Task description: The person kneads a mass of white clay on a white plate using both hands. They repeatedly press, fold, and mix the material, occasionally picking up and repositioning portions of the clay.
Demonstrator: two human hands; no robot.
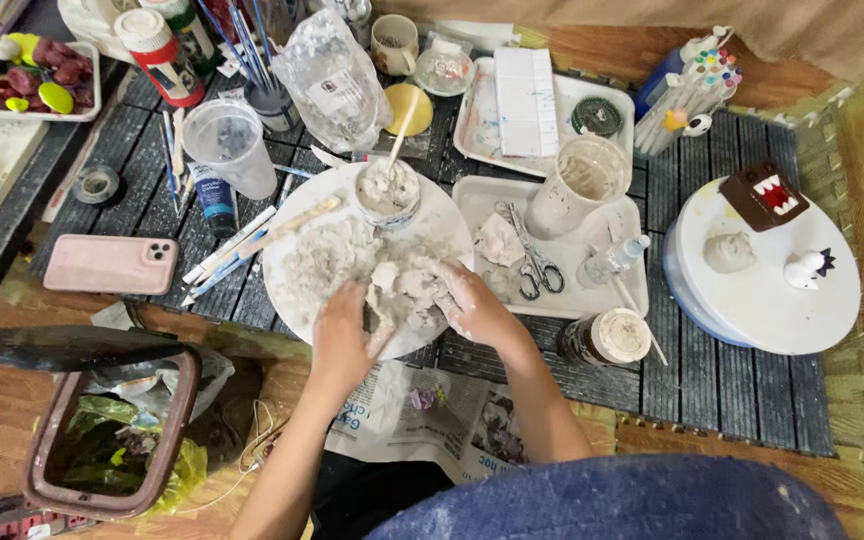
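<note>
A mass of whitish-grey clay or paste (352, 262) lies spread over a round white board (297, 300) on a dark slatted mat. My left hand (344, 335) presses on its near edge, fingers smeared with the paste. My right hand (474, 303) grips a lump on the right side of the mass. A small cup of the same paste (386, 192) with a wooden stick (402, 130) in it stands at the board's far edge.
A white tray (592, 300) with scissors (532, 262), a small bottle and a tall cup sits right of the board. A pink phone (112, 263) lies left, a brown bin (112, 425) near left. A round stand (762, 300) with small figures stands at right. Brushes, jars and newspaper lie around.
</note>
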